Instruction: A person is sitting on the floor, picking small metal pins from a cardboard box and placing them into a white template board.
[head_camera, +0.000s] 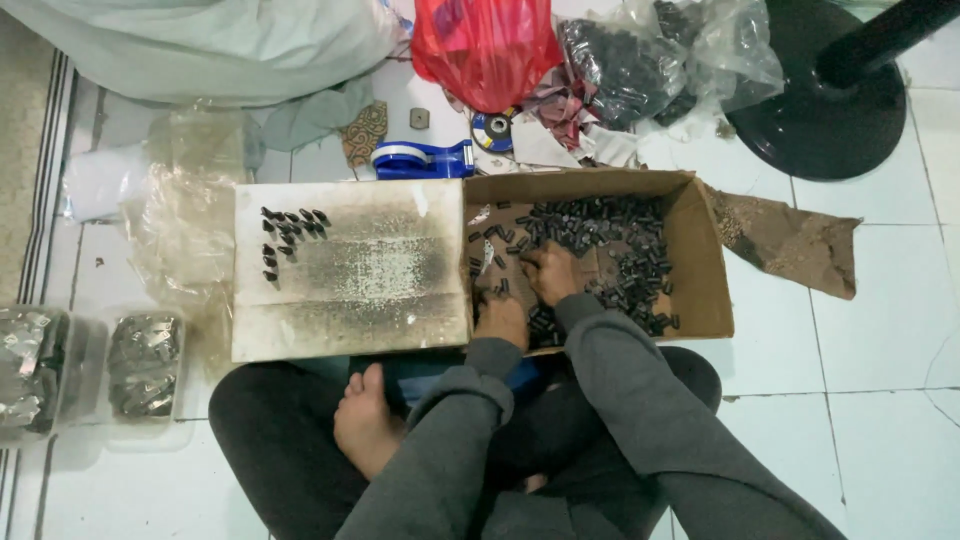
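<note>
Small black parts (610, 250) heaped in open cardboard box (700, 250), centre of frame, on tiled floor (880, 380). Right hand (550, 272) and left hand (503, 318) buried among them, fingers curled; grip impossible to tell. More parts lined on flattened flap (350, 270), centre left.

Two hands work in one open cardboard box (700, 250): the left hand (502, 318) and the right hand (549, 272), side by side among small black parts (610, 240) too many to count, most of them lying beyond and to the right of the hands. To the left of the hands, about fifteen more black pieces (288, 232) lie on one grey-smudged box flap (350, 270). Further left stand two clear packets (145, 365) of dark parts. Beyond the hands lie one red plastic bag (485, 45), one blue tape dispenser (422, 160), one clear bag of black parts (625, 65) and one round black stand base (825, 100).
</note>
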